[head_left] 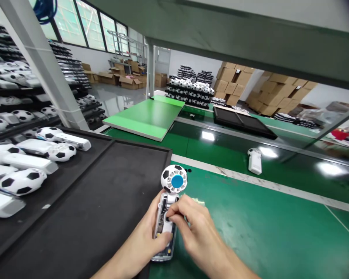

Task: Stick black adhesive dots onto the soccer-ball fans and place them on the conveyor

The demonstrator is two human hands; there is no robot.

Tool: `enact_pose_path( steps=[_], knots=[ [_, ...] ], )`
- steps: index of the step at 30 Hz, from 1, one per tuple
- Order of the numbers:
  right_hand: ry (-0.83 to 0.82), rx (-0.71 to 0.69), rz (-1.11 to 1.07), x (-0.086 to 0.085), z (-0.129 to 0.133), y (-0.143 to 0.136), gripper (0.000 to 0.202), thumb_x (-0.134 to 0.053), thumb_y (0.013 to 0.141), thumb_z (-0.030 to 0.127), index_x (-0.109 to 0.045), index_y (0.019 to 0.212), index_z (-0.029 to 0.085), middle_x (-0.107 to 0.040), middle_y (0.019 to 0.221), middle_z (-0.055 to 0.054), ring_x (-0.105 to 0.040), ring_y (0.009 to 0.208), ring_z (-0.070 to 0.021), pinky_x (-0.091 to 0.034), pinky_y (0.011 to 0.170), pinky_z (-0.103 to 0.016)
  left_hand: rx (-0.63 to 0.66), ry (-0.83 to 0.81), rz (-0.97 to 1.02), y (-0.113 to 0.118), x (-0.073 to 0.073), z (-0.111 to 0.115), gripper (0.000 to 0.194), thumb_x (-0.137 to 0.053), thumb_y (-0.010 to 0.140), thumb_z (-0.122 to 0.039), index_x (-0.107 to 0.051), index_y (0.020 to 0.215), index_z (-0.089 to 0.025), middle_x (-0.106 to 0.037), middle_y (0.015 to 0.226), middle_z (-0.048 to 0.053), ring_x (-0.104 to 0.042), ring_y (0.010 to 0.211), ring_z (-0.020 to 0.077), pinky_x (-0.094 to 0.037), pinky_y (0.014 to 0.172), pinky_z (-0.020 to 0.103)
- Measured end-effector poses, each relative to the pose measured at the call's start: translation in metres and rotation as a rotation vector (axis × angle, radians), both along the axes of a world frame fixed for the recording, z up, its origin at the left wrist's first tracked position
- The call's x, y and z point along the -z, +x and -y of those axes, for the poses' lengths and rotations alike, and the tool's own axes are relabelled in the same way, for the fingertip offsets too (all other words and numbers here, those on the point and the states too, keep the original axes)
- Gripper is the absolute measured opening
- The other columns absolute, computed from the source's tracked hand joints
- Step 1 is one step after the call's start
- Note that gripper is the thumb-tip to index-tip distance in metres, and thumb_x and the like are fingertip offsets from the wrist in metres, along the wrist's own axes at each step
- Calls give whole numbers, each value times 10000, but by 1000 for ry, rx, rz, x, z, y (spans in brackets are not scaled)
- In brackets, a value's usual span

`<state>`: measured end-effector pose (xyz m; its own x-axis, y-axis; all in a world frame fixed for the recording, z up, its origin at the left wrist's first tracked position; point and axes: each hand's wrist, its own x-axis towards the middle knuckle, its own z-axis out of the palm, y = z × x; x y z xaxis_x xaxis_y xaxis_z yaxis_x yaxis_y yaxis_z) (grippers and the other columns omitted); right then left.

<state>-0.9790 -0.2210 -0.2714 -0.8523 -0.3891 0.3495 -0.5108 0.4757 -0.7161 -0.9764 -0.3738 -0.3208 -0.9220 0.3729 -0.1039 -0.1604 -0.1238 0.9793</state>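
A handheld fan (174, 178) with a round soccer-ball head and a blue disc at its centre is in my left hand (151, 228). Its handle is clear, and a circuit board and white parts show inside. My left fingers wrap round the handle, with the thumb across its lower front. My right hand (193, 221) is over the middle of the handle, thumb and forefinger pinched at a small dark round spot. Whatever is between those fingertips is too small to make out.
On my left a black tray (104, 209) bears several soccer-ball fans (23, 180). A green board (148, 116) lies ahead. One white fan (254, 161) lies on the dark green belt (227, 151) beyond the green tabletop (264, 228). A post (43, 62) rises at left.
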Motion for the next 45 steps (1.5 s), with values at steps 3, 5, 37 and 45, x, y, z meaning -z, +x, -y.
enact_pose_path(
  steps=[3, 5, 37, 45],
  knots=[
    [30, 4, -48, 3, 0, 1, 195, -408, 883, 87, -546, 808, 202, -562, 752, 3, -547, 669, -116, -415, 610, -230, 7, -9, 8, 1, -3, -1, 840, -596, 710, -228, -171, 1433, -193, -278, 1493, 78, -203, 1383, 266, -221, 1126, 350],
    [47, -5, -73, 3, 0, 1, 198, -402, 879, 75, -540, 809, 199, -556, 747, 0, -543, 667, -117, -414, 610, -231, 6, -11, 16, 2, -2, 0, 839, -588, 702, -209, -170, 1430, -194, -270, 1497, 81, -208, 1383, 260, -210, 1131, 362],
    [-104, 159, -155, 49, 3, 28, 523, -311, 868, 15, -528, 1242, 310, -433, 1196, -99, -529, 1010, -200, -487, 849, -376, -49, 89, 27, 3, 6, -5, 643, -506, 864, -461, -242, 1407, -240, -325, 1481, 57, -279, 1361, 248, -205, 1146, 367],
    [-232, 239, 31, 59, 7, 37, 447, -434, 911, 220, -446, 1347, 319, -569, 1150, -80, -602, 967, -240, -554, 786, -357, -31, 96, 39, 4, 5, -5, 525, -496, 880, -418, -330, 1340, -227, -443, 1396, 66, -358, 1311, 237, -261, 1105, 349]
  ],
)
